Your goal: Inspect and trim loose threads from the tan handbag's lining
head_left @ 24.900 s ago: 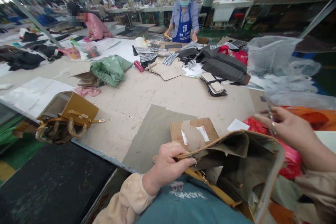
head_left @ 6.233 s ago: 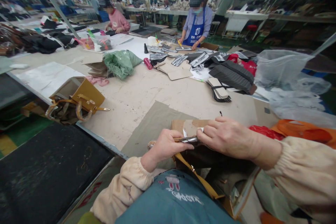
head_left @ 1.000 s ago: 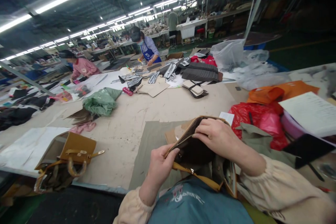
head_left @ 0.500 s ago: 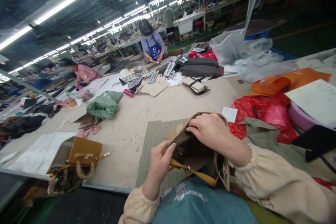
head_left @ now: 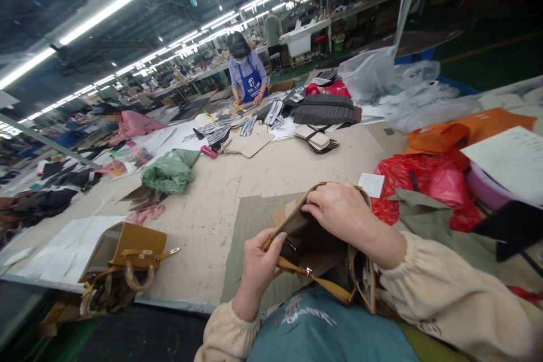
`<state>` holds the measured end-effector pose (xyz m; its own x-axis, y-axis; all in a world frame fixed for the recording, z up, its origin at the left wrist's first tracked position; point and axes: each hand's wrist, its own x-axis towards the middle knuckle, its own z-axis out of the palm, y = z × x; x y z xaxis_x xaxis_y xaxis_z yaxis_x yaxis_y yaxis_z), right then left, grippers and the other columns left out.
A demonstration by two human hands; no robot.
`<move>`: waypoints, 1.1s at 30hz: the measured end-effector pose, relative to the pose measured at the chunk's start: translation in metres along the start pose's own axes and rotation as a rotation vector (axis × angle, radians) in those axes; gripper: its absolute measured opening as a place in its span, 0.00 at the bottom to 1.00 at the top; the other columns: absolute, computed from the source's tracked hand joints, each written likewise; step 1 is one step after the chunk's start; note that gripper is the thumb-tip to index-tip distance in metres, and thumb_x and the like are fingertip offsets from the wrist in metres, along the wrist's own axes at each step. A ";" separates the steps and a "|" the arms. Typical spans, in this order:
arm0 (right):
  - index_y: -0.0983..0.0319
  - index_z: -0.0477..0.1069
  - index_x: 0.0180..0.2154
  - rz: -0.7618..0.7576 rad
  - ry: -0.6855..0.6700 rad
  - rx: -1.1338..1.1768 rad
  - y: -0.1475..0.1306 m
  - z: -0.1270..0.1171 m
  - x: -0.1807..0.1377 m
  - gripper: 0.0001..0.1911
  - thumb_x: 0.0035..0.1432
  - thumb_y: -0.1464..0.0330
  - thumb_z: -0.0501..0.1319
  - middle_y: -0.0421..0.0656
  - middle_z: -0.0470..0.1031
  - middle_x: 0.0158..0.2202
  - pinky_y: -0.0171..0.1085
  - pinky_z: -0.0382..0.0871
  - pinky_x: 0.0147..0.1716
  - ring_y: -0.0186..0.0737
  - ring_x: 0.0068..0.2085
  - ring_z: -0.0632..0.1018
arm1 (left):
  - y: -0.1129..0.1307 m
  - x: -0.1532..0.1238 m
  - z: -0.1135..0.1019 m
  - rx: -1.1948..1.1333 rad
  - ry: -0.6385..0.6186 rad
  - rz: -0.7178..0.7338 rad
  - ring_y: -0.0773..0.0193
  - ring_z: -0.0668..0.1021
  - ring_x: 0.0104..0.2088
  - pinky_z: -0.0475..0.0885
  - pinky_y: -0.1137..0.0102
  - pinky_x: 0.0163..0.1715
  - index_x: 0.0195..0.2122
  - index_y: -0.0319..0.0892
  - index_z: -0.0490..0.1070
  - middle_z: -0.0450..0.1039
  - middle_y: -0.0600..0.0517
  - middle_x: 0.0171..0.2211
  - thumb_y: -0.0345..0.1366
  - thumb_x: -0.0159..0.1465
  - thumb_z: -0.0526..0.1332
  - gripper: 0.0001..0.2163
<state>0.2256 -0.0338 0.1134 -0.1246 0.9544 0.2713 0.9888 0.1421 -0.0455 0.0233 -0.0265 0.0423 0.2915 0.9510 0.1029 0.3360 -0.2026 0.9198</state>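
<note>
A tan handbag [head_left: 292, 212] with a dark lining stands open-mouthed close to my body. My left hand [head_left: 263, 254] pinches its near left rim, thumb on the inside. Over the far edge, my right hand [head_left: 339, 212] grips the rim with fingers curled in; some fingertips are hidden. A mustard strap [head_left: 326, 284] with a metal fitting crosses the bag's near side. Beneath the bag lies an olive-grey cloth [head_left: 241, 237]. Off to the left, a second mustard handbag [head_left: 142, 243] with round handles rests at the table edge.
A green sack [head_left: 172, 172] sits left of centre on the table [head_left: 203, 203]. Bundled dark pieces [head_left: 324, 110] and strapped beige pieces [head_left: 316, 138] lie farther back. Red plastic bags [head_left: 399, 181] and an orange cloth [head_left: 470, 130] are at right. A co-worker [head_left: 250, 76] in a blue apron works opposite.
My hands keep nearly the same hold on the handbag. The co-worker in pink at far left has leaned lower and leftward; the one in the apron has shifted slightly.
</note>
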 end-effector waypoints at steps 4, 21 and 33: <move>0.60 0.74 0.28 0.000 0.018 0.014 0.000 0.002 -0.001 0.13 0.59 0.61 0.57 0.44 0.76 0.30 0.37 0.57 0.32 0.41 0.35 0.74 | -0.002 0.003 -0.001 -0.015 -0.017 -0.013 0.68 0.72 0.26 0.66 0.77 0.26 0.31 0.37 0.75 0.73 0.53 0.24 0.41 0.59 0.59 0.12; 0.60 0.73 0.27 0.014 0.080 0.033 -0.001 0.007 -0.002 0.11 0.58 0.64 0.58 0.42 0.76 0.29 0.39 0.57 0.34 0.41 0.34 0.74 | -0.015 0.006 -0.003 -0.050 -0.043 -0.061 0.68 0.71 0.27 0.65 0.77 0.27 0.32 0.38 0.73 0.71 0.54 0.25 0.43 0.59 0.59 0.12; 0.60 0.69 0.33 0.064 0.143 0.038 -0.003 0.005 -0.004 0.07 0.56 0.63 0.61 0.42 0.75 0.29 0.39 0.55 0.33 0.41 0.33 0.74 | -0.010 0.006 -0.002 -0.046 -0.060 -0.068 0.68 0.71 0.28 0.66 0.77 0.28 0.33 0.38 0.73 0.71 0.54 0.26 0.43 0.59 0.58 0.12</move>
<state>0.2227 -0.0367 0.1075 -0.0460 0.9152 0.4003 0.9902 0.0947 -0.1027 0.0195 -0.0182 0.0342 0.3228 0.9463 0.0182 0.3156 -0.1257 0.9405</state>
